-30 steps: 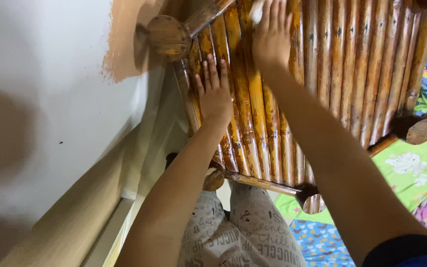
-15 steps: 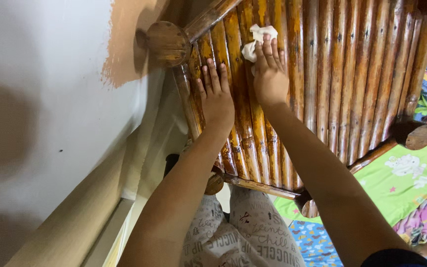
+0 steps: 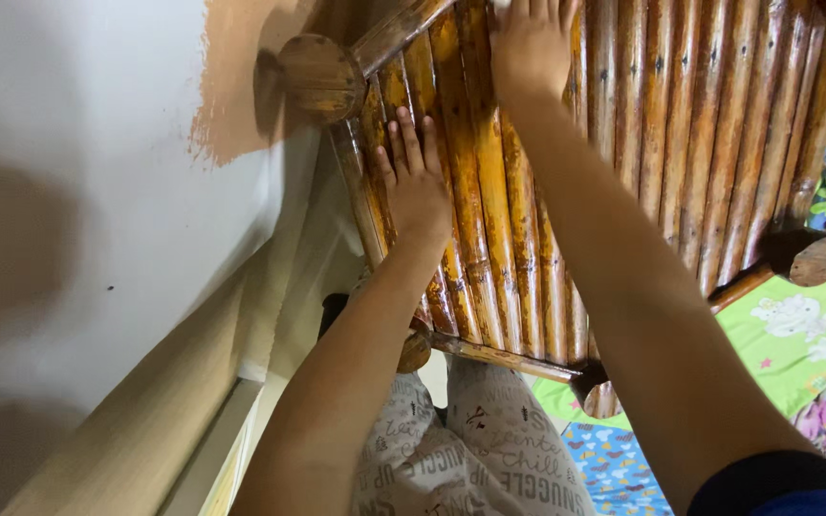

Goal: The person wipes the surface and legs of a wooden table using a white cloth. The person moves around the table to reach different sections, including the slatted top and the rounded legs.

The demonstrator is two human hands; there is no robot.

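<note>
Printed fabric, nearest: the person's trousers [image 3: 470,449], pale with dark lettering, just below the table's near rail.
Bamboo table [image 3: 642,143]: glossy brown poles laid side by side, framed by rails with round cut ends [image 3: 320,76]; it stands against a white wall [image 3: 78,191] with a patch of tan paint, above colourful patterned bedding [image 3: 795,334].
Left hand [image 3: 416,182]: palm flat on the poles near the wall-side edge, fingers spread and pointing away; open, gripping nothing, seemingly steadying the top.
Right hand [image 3: 531,43]: farthest out, reaching to the upper edge of view, pressed down on the poles; fingertips are cut off, so whether it closes on anything under the palm cannot be told.
Handling: the top looks stiff and hard, probably fairly light for its bulk; the varnish looks slick, and the ridges between poles would catch a flat palm. Rails and corner posts seem the soundest places to take hold.
</note>
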